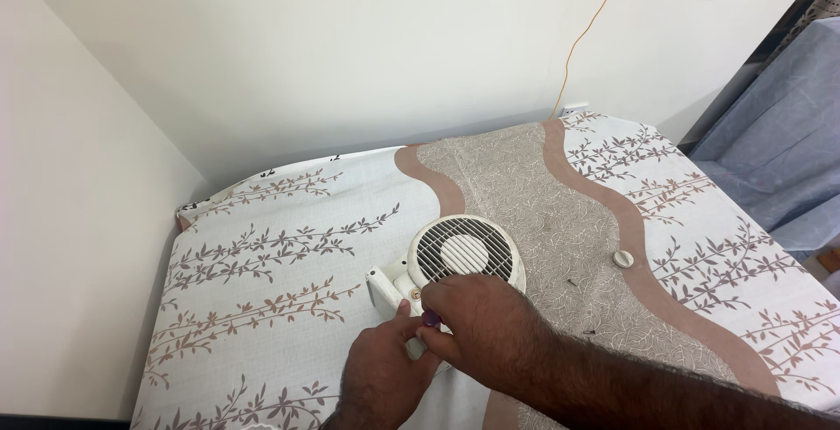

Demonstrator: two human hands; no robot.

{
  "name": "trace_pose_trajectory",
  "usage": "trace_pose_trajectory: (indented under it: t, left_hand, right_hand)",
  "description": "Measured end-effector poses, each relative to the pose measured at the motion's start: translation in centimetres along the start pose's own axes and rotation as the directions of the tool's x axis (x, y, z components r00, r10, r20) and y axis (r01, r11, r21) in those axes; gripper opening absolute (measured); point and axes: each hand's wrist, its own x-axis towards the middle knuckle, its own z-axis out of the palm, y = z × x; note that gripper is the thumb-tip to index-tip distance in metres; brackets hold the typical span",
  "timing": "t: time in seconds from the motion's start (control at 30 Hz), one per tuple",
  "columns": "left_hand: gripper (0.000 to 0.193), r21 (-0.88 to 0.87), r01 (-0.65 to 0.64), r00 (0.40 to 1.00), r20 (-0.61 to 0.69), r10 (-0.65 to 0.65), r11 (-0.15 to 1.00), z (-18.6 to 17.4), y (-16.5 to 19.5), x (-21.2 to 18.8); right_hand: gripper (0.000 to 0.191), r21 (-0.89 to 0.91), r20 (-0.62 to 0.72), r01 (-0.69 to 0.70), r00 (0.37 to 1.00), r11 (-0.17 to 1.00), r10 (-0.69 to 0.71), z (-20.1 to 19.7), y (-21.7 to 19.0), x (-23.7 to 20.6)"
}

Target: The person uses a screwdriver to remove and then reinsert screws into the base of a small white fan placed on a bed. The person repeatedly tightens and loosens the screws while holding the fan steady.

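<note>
Hands of the person meet at the near edge of a small white fan (pixel 462 259) that lies flat on a bed sheet (pixel 262 255) with a printed leaf pattern, its round grille facing up. The right hand (pixel 484 321) rests over the base of the fan, knuckles up, and its fingers are curled around a small dark purple object (pixel 430 317) (only the tip shows, so what it is cannot be told). The grille lies just beyond this hand, touching its knuckles. The left hand (pixel 382 376) comes from below and left of the right one; its fingers are pressed together and the thumb points up to the white bracket (pixel 382 287) of the fan, touching it. Whether this hand grips anything cannot be told. Well apart to the right of the right hand, a small white round knob (pixel 622 258) lies on the sheet. Far beyond both hands, a thin yellow cord (pixel 584 32) runs down the wall.
</note>
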Motion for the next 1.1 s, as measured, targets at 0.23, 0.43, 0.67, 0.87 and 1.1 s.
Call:
trace_pose_trajectory:
  t: [0.23, 0.43, 0.67, 0.87, 1.1]
  left_hand:
    - [0.035, 0.005, 0.034, 0.999, -0.001, -0.034, 0.999, 0.2, -0.2, 0.2]
    - [0.038, 0.001, 0.023, 0.999, -0.023, -0.023, 1.0, 0.5, -0.6, 0.2]
    - [0.045, -0.034, 0.059, 0.994, -0.088, -0.062, 0.998, 0.9, -0.8, -0.2]
    - [0.026, -0.083, -0.113, 0.981, -0.166, 0.098, 0.99, 1.5, -2.0, 0.1]
    - [0.029, -0.136, -0.103, 0.984, -0.159, 0.081, 0.985, 1.2, -1.7, -0.2]
  right_hand:
    - [0.037, -0.123, 0.001, -0.06, 0.998, 0.991, 0.06, -0.5, -0.9, 0.2]
    - [0.04, -0.163, 0.036, -0.134, 0.989, 0.977, 0.142, -0.4, -1.5, 0.8]
    - [0.045, -0.14, -0.016, -0.107, 0.994, 0.984, 0.106, 0.5, -0.9, 0.5]
    - [0.037, 0.002, -0.225, 0.108, 0.969, 0.994, -0.104, 2.1, 0.1, -0.6]
    - [0.025, 0.068, -0.162, 0.026, 0.987, 0.997, -0.015, 1.5, -0.1, -0.6]
